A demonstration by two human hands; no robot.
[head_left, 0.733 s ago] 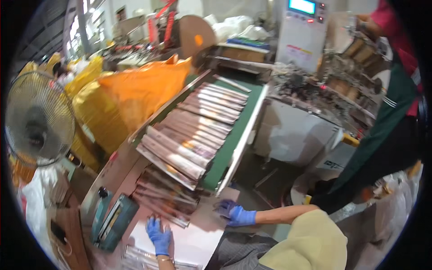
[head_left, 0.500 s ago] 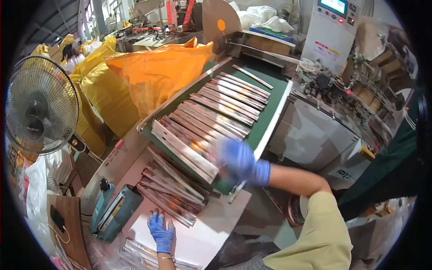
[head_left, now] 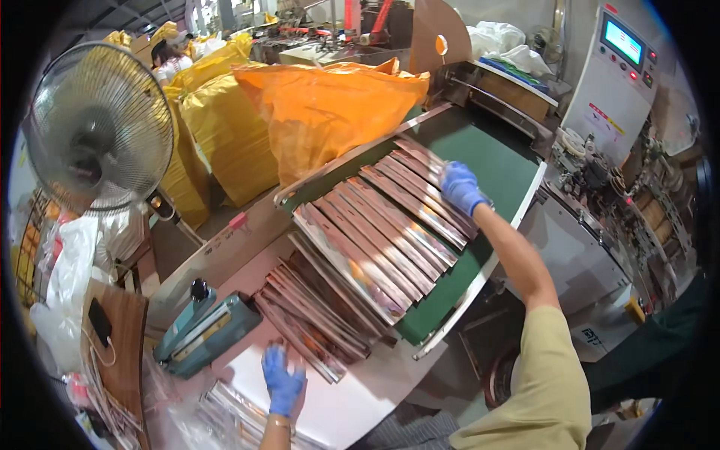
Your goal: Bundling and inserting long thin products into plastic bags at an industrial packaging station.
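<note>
My right hand (head_left: 461,186), in a blue knitted glove, is at the far end of a row of long, flat, glossy packets (head_left: 382,232) on the green conveyor belt (head_left: 506,161). Its fingers are curled over the right end of the farthest packet (head_left: 420,159), which looks blurred. My left hand (head_left: 283,381), also gloved in blue, lies with fingers spread on the pale pink table (head_left: 352,409). It holds nothing. Just beyond it, a loose pile of similar packets (head_left: 307,319) rests below the belt's near end.
A teal tabletop device (head_left: 210,334) stands left of the pile. Clear plastic-wrapped packets (head_left: 232,412) lie near the front edge. A fan (head_left: 97,127), an orange sack (head_left: 330,112) and yellow sacks (head_left: 229,131) are at left. A machine cabinet with a screen (head_left: 615,82) stands at right.
My right hand has swept from the near end of the row to its far end. The lone farthest packet now sits close against the others. The whole view has shifted.
</note>
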